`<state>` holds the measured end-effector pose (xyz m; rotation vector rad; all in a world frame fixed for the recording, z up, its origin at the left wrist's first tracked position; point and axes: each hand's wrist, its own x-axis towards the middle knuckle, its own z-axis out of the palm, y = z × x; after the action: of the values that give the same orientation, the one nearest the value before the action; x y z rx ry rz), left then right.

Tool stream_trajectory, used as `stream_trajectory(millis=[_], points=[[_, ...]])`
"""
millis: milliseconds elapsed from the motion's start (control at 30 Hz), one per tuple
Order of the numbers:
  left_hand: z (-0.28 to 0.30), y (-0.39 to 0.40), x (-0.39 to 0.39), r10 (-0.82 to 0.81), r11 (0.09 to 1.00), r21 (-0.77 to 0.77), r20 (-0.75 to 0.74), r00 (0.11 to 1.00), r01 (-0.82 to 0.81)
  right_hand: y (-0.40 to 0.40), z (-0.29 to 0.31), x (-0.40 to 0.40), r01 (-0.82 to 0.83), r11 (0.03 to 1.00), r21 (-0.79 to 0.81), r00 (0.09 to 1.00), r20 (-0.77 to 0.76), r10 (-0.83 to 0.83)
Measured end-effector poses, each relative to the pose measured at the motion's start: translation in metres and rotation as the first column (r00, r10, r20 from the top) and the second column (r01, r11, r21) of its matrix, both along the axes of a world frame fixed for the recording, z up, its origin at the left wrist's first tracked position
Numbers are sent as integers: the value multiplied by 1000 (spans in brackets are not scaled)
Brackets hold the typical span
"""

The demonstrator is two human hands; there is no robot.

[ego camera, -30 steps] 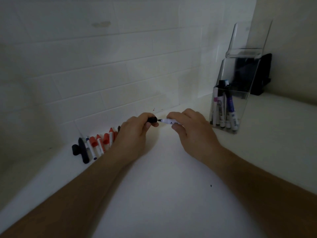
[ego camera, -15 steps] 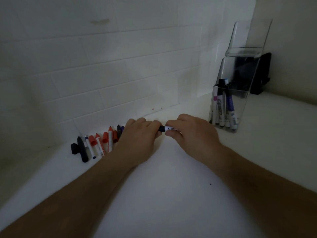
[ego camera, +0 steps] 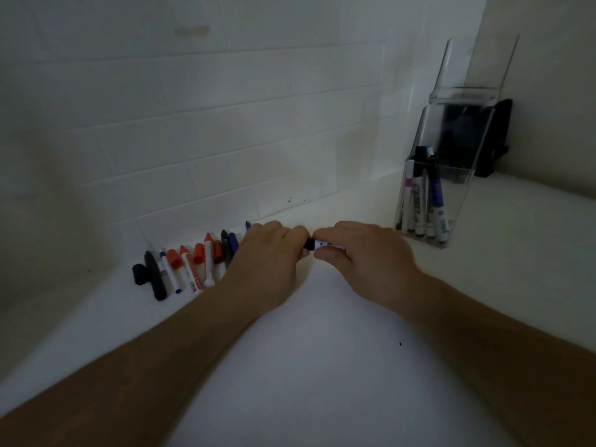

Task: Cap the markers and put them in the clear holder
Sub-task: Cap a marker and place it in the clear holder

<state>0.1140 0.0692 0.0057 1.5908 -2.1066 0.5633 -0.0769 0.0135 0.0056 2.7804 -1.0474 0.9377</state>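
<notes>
My left hand (ego camera: pixel 267 256) and my right hand (ego camera: pixel 364 253) meet in the middle of the white counter. Between them is a white marker (ego camera: pixel 321 244) with its black cap (ego camera: pixel 310 243) pushed onto the tip. The left fingers curl round the cap end, and the right fingers pinch the barrel, most of which is hidden. A row of loose markers and caps (ego camera: pixel 190 266), black, blue and red, lies along the wall to the left. The clear holder (ego camera: pixel 432 201) stands at the right with several capped markers upright inside.
A white tiled wall (ego camera: pixel 225 124) runs behind the counter. A black object (ego camera: pixel 490 140) stands behind the clear holder in the far right corner. The white counter (ego camera: pixel 322 366) stretches toward me between my forearms.
The black cap and the marker tip were apart a second ago. The hands came together and moved lower, and the cap now sits on the marker.
</notes>
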Motion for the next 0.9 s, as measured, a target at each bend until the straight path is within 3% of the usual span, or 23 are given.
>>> stream_trajectory(millis=[200,300,367,500,667,800,900], points=[[8,-1,0,-33,998,54,-65,997,36,-2,11,-1,-67,981,184,997,60,57],[21,4,-10,-28,994,83,-402,915,67,-5,18,-7,-60,979,197,998,16,58],[25,6,-16,-23,998,42,-529,849,54,-6,18,-7,-11,988,155,1000,-11,13],[17,5,-25,-108,994,-49,-428,898,96,-8,24,-7,20,969,246,977,201,-71],[5,5,-26,-229,973,-74,-271,935,217,-10,70,-24,63,946,318,867,452,-210],[2,2,-26,-258,966,-41,-188,948,255,-18,122,-57,135,979,155,748,631,-204],[2,1,-28,-266,963,-13,-168,949,268,-25,137,-84,239,970,44,719,663,-207]])
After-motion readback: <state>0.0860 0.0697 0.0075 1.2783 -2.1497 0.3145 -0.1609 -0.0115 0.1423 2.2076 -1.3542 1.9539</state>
